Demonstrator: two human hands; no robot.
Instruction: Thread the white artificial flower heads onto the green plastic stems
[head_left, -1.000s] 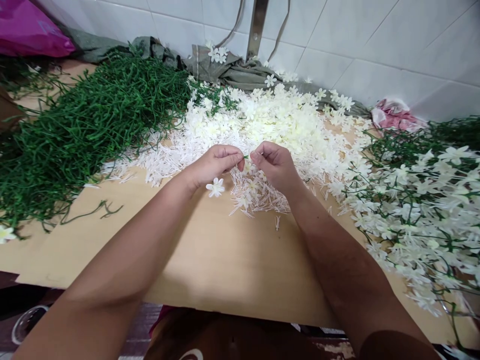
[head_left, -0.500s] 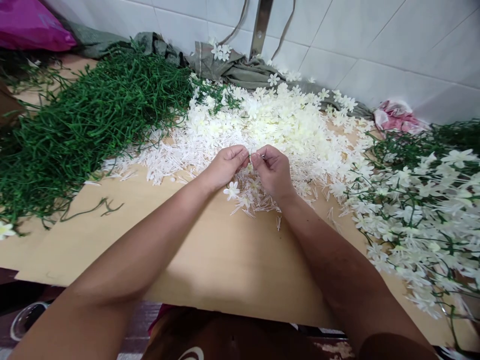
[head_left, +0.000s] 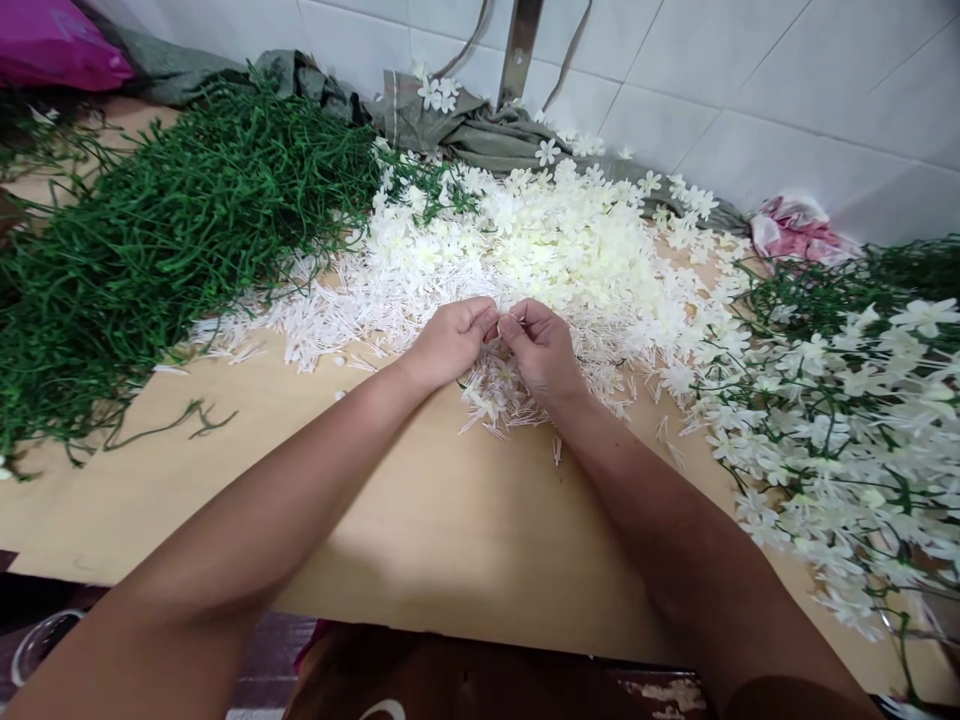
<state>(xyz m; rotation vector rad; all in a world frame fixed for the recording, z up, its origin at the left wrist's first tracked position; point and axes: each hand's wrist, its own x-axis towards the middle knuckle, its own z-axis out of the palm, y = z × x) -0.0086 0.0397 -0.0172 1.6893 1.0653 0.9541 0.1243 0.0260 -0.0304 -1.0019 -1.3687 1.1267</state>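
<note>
The person's left hand (head_left: 457, 338) and right hand (head_left: 546, 348) meet at their fingertips over the middle of the work, each with thumb and forefinger pinched closed, a grip that suits fine, close handling; whatever small piece may lie between them is hidden, so it cannot be told what they grip. Bringing both pinches together probably lets one steady while the other adjusts. Just below lies a small cluster of white flowers and slivers (head_left: 491, 398), near enough to be picked from with little movement. Beyond the hands spreads a mass of thin white sticks (head_left: 322, 325), running into a heap of white flower heads (head_left: 555, 235), both seemingly loose and kept at the centre for either hand. To the left a thick heap of green stems (head_left: 202, 210) is massed apart, likely so that the kinds do not tangle. To the right, white flowers on green stems (head_left: 832, 400) lie together, apparently grouped away from the loose parts. The tabletop (head_left: 450, 540) in front is bare, giving the forearms room. Behind, bunched grey cloth (head_left: 502, 145) runs along the tiled wall (head_left: 720, 60), perhaps stopping pieces from slipping back.
</note>
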